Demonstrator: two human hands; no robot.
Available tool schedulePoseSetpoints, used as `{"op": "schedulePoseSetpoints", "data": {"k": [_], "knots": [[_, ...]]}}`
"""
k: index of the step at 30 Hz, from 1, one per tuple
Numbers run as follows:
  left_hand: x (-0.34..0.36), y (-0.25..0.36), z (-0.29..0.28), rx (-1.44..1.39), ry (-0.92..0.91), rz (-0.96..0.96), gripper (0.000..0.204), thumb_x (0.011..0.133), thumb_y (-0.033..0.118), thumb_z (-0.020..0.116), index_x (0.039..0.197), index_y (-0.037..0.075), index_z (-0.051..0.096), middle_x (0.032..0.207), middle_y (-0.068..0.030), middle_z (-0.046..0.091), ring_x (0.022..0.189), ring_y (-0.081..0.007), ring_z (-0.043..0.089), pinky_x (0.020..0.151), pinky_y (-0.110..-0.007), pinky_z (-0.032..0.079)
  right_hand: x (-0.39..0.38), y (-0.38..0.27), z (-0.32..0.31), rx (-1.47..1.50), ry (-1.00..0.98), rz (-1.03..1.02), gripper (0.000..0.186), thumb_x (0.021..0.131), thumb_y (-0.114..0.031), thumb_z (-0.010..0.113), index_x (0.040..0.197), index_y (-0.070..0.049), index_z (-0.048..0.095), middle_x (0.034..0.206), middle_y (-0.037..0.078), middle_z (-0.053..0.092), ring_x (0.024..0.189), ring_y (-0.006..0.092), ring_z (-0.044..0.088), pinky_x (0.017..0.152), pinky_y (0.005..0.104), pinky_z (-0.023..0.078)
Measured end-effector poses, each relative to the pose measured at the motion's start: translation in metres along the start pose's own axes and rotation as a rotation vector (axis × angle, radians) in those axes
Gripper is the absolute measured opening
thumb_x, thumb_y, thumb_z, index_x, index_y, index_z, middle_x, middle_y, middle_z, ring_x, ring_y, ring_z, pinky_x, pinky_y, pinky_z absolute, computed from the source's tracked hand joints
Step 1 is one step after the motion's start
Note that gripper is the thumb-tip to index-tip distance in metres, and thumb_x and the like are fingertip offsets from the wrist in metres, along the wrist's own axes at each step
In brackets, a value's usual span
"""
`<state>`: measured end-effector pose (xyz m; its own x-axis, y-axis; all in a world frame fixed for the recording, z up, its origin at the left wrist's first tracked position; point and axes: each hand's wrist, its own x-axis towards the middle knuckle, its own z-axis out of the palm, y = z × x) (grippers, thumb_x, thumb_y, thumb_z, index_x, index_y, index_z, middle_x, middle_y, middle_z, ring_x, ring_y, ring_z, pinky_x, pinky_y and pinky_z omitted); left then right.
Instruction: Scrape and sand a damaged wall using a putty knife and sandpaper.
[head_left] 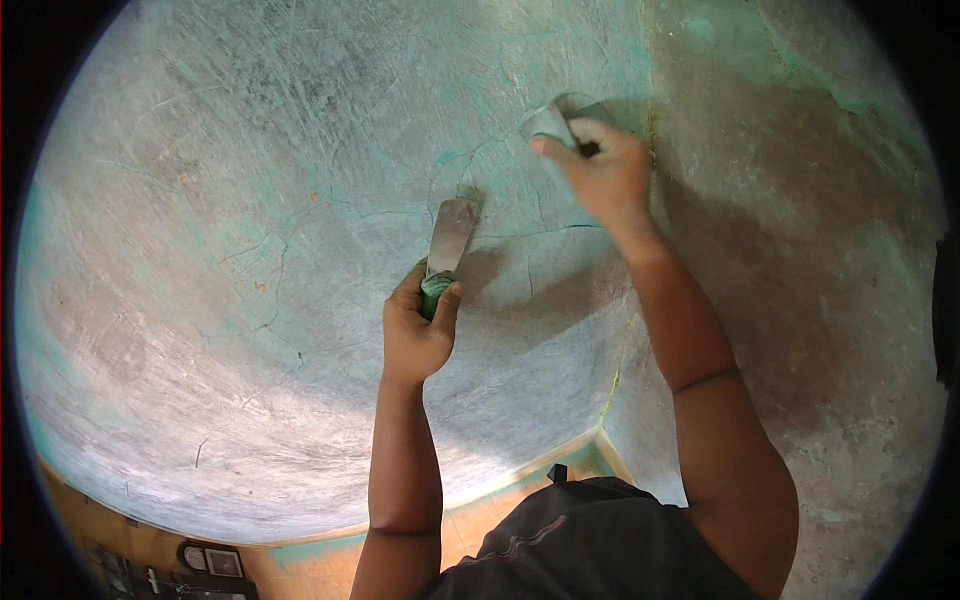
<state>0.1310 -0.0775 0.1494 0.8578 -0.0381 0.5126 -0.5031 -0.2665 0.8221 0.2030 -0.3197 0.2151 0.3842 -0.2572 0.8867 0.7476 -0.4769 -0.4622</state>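
Note:
My left hand (416, 338) is closed around the green handle of a putty knife (453, 236). Its flat metal blade points up, close to the wall (330, 250); whether it touches cannot be told. Higher and to the right, my right hand (612, 178) pinches a curled grey piece of sandpaper (547, 123) between thumb and fingers, against or very near the same wall. Grey, scratched patches cover that surface, with streaks of green paint and thin branching cracks.
An inner corner joins this wall to a second, rougher wall (800, 280) on the right, darkened by shadow. Orange tiles (480, 525) lie at the bottom. Framed pictures (223, 563) and dark items stand at the lower left.

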Motion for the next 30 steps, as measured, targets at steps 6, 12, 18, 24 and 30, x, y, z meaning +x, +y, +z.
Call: {"op": "schedulePoseSetpoints", "data": {"k": [6, 12, 18, 24, 30], "knots": [[-0.001, 0.0, 0.001, 0.002, 0.017, 0.012, 0.01, 0.089, 0.008, 0.063, 0.096, 0.0, 0.062, 0.066, 0.0013, 0.052, 0.061, -0.0054, 0.042, 0.055, -0.023, 0.037, 0.0, 0.0, 0.008, 0.016, -0.056, -0.001, 0.03, 0.068, -0.023, 0.088, 0.071, 0.0, 0.068, 0.057, 0.003, 0.061, 0.053, 0.0067, 0.052, 0.049, 0.0258, 0.043], [0.0, 0.002, 0.001, -0.073, 0.014, -0.027, 0.008, 0.089, 0.007, 0.063, 0.093, 0.001, 0.062, 0.067, 0.0018, 0.053, 0.061, -0.0055, 0.043, 0.055, -0.022, 0.037, -0.009, -0.002, 0.012, 0.031, -0.019, 0.055, 0.034, 0.067, -0.023, 0.09, 0.065, -0.002, 0.063, 0.057, -0.003, 0.055, 0.055, 0.0033, 0.045, 0.048, 0.023, 0.039], [0.002, 0.004, 0.006, -0.046, 0.005, -0.035, 0.006, 0.088, 0.006, 0.063, 0.09, 0.001, 0.062, 0.068, 0.0026, 0.053, 0.062, -0.0049, 0.043, 0.055, -0.022, 0.036, 0.021, -0.012, 0.013, 0.082, 0.093, 0.138, 0.045, 0.07, -0.025, 0.088, 0.057, -0.004, 0.05, 0.055, -0.006, 0.046, 0.053, 0.0032, 0.037, 0.045, 0.0231, 0.033], [0.0, 0.003, 0.001, -0.059, 0.008, -0.048, 0.005, 0.088, 0.006, 0.063, 0.089, 0.001, 0.062, 0.068, 0.0033, 0.052, 0.062, -0.0045, 0.042, 0.056, -0.022, 0.036, -0.019, -0.007, 0.015, 0.016, 0.02, 0.173, 0.044, 0.069, -0.03, 0.088, 0.059, -0.003, 0.055, 0.052, -0.001, 0.051, 0.05, 0.0053, 0.042, 0.046, 0.0259, 0.038], [0.002, 0.002, -0.001, -0.122, -0.003, -0.076, 0.008, 0.09, 0.01, 0.062, 0.087, 0.003, 0.06, 0.065, 0.0026, 0.051, 0.056, -0.0048, 0.044, 0.05, -0.022, 0.036, -0.036, -0.028, 0.026, 0.236, -0.019, 0.267, 0.041, 0.073, -0.024, 0.085, 0.059, -0.005, 0.053, 0.054, -0.003, 0.05, 0.052, 0.0034, 0.041, 0.046, 0.0238, 0.034]]}}
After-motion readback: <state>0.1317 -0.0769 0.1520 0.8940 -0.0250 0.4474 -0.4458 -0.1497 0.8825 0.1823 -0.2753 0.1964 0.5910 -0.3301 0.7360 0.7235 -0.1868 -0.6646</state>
